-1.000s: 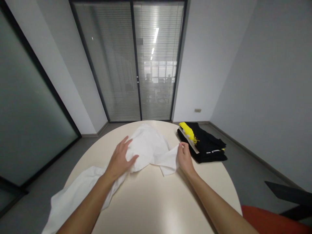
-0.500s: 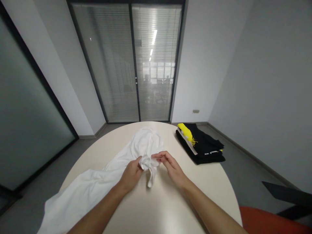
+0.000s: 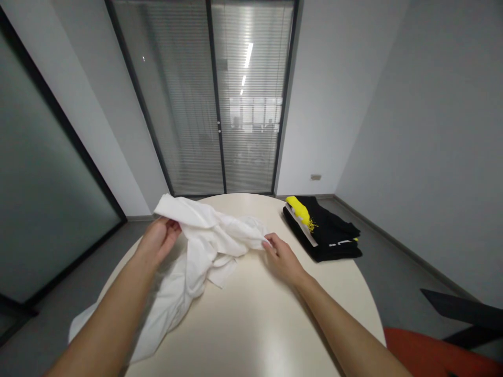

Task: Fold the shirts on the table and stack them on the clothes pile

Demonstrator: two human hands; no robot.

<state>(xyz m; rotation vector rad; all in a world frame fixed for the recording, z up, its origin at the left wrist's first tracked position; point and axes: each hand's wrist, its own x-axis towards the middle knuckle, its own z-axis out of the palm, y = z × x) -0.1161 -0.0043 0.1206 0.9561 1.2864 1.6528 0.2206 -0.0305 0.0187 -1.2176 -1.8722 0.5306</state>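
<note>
A crumpled white garment (image 3: 204, 246) lies across the left half of a round cream table (image 3: 251, 314). My left hand (image 3: 157, 241) is closed on one edge of it and holds that edge up over the table's far left. My right hand (image 3: 282, 256) pinches another part of the same cloth near the table's middle, low against the surface. The fabric stretches between the two hands, and its tail hangs over the near left rim.
A folded black and yellow garment stack (image 3: 320, 230) rests on the table's far right. Glass doors with blinds (image 3: 212, 99) stand behind the table. An orange seat (image 3: 428, 356) and a dark chair part (image 3: 463, 309) are at the lower right.
Both hands met at the cloth's middle, then drew apart. My left hand lifted its grip up and to the left; my right moved slightly right, spreading the white cloth.
</note>
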